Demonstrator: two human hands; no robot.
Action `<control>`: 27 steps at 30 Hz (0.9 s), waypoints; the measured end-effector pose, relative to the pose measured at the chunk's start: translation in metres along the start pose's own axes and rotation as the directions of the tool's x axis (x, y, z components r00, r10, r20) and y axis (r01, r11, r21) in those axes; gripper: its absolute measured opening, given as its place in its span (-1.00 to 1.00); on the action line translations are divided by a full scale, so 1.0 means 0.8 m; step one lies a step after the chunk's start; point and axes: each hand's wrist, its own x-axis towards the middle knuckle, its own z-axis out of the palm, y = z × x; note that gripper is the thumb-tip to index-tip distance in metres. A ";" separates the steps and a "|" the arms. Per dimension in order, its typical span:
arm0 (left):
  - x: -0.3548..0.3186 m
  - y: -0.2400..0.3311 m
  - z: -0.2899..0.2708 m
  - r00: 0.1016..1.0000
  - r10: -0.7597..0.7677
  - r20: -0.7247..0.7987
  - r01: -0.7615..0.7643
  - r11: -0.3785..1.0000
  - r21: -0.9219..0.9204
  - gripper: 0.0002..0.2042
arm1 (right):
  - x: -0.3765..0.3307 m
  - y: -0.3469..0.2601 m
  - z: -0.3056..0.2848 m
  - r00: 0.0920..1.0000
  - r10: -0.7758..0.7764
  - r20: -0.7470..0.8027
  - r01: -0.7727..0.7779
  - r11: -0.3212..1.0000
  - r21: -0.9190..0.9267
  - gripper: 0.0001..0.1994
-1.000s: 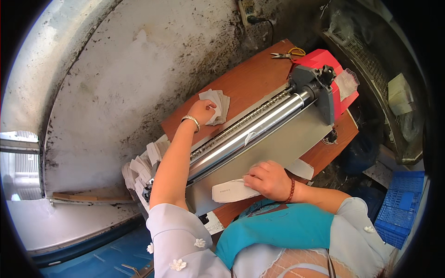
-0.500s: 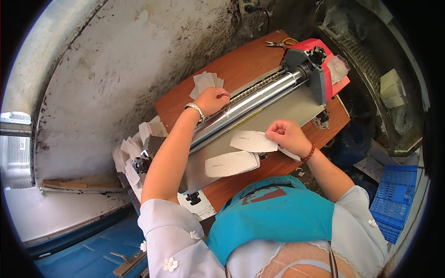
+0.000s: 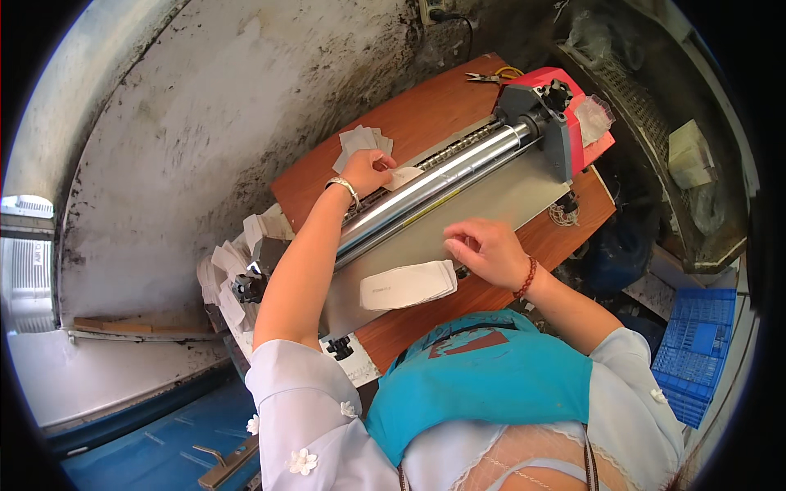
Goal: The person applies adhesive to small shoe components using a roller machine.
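My left hand (image 3: 367,173) is behind the shiny metal roller (image 3: 442,176), its fingers curled at the edge of a white paper-like piece (image 3: 403,177) that sticks out on the roller's far side. In front of the roller, my right hand (image 3: 489,252) hovers over the metal plate (image 3: 512,196), fingers loosely bent and nothing visible in them. To its left, a stack of white oblong pieces (image 3: 407,286) with rounded ends lies at the plate's near edge. Several more white pieces (image 3: 364,143) lie fanned out just beyond my left hand.
The roller machine has a red and grey end housing (image 3: 565,123) and sits on a brown wooden table (image 3: 434,102). Pliers (image 3: 483,78) lie at the far edge. White pieces (image 3: 233,262) are heaped at the left end. Blue crates (image 3: 696,356) stand at right.
The piece in my right hand is gone from it, and that hand has shifted slightly left. A white piece now shows behind the roller by my left hand.
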 end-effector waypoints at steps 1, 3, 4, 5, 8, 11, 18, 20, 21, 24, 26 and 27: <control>0.002 0.001 -0.003 1.000 -0.006 -0.001 0.006 1.000 -0.002 -0.74 | -0.003 -0.011 0.007 0.967 -0.242 0.085 0.254 0.944 -0.208 -0.86; 0.008 0.003 -0.010 0.959 -0.045 -0.279 0.034 0.998 -0.047 -0.74 | -0.005 -0.017 0.028 0.943 -0.314 0.113 0.333 0.908 -0.256 -0.85; 0.014 0.004 -0.019 0.953 -0.159 -0.257 0.112 0.976 -0.189 -0.76 | -0.005 -0.017 0.034 0.913 -0.383 0.140 0.408 0.861 -0.304 -0.84; 0.017 0.003 -0.030 0.953 -0.165 -0.255 0.117 0.975 -0.191 -0.76 | -0.004 -0.015 0.036 0.914 -0.381 0.143 0.407 0.863 -0.301 -0.84; 0.022 -0.007 -0.054 0.901 -0.280 -0.332 0.170 0.931 -0.324 -0.80 | -0.005 -0.010 0.041 0.894 -0.420 0.158 0.448 0.841 -0.304 -0.84; 0.039 -0.024 -0.061 0.712 -0.210 -0.670 0.019 0.959 -0.281 -0.87 | -0.004 -0.002 0.047 0.872 -0.475 0.114 0.483 0.803 -0.348 -0.83; 0.072 -0.086 -0.032 0.967 -0.255 -0.010 0.239 0.892 0.384 -0.67 | 0.000 -0.012 0.046 0.850 -0.517 0.102 0.520 0.790 -0.324 -0.87; 0.077 -0.087 -0.017 0.962 -0.272 0.016 0.244 0.887 0.392 -0.61 | 0.001 -0.018 0.036 0.879 -0.473 0.055 0.473 0.856 -0.208 -0.89; 0.078 -0.087 -0.012 0.956 -0.291 0.043 0.251 0.883 0.396 -0.56 | -0.005 -0.022 0.025 0.976 -0.195 0.099 0.199 0.979 -0.031 -0.92; 0.084 -0.080 -0.016 0.971 -0.237 -0.022 0.228 0.898 0.377 -0.57 | -0.014 -0.004 0.001 0.966 0.216 0.144 -0.245 0.941 0.233 -0.95; 0.079 -0.068 -0.022 0.975 -0.205 -0.086 0.222 0.907 0.358 -0.63 | -0.018 0.013 -0.019 0.912 0.392 0.116 -0.407 0.839 0.361 -0.91; 0.076 -0.059 -0.030 0.975 -0.220 -0.013 0.213 0.925 0.315 -0.70 | -0.017 0.019 -0.029 0.892 0.438 0.117 -0.447 0.809 0.381 -0.89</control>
